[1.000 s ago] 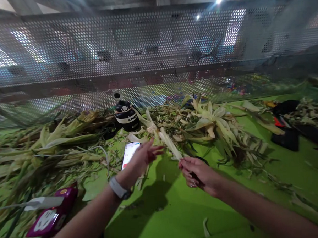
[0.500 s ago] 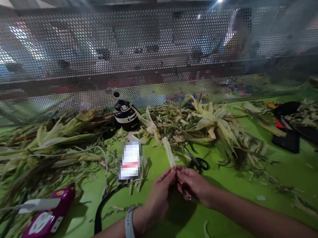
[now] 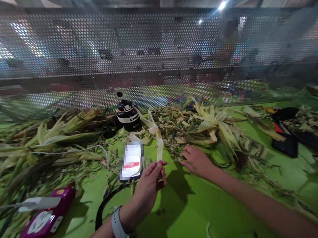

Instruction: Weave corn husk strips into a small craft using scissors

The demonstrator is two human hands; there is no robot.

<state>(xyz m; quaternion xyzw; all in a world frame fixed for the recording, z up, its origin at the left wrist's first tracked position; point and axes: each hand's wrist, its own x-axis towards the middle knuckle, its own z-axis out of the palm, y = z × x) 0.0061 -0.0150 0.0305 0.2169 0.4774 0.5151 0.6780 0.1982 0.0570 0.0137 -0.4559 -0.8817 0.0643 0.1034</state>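
Note:
In my left hand [image 3: 151, 178], the thumb and fingers pinch the lower end of a pale corn husk strip [image 3: 160, 151], which points up and away over the green table. My right hand [image 3: 197, 161] is apart from it, low over the table at the edge of the husk scraps. Its fingers reach forward and left with a gap between thumb and forefinger, and I see nothing held in it. The black-handled scissors do not show; the right hand covers that spot. A small pale scrap [image 3: 177, 160] lies by its fingertips.
A phone [image 3: 130, 161] with a lit screen lies left of the strip, a black bottle [image 3: 128, 117] behind it. Husk bundles [image 3: 61, 133] and a purple device with a cable [image 3: 50, 213] are at left. More husks [image 3: 215, 121] lie right, before a perforated metal screen [image 3: 156, 62].
My hands have parted. The left has moved left with the husk strip; the right has let go of it and moved forward over where the scissors lay.

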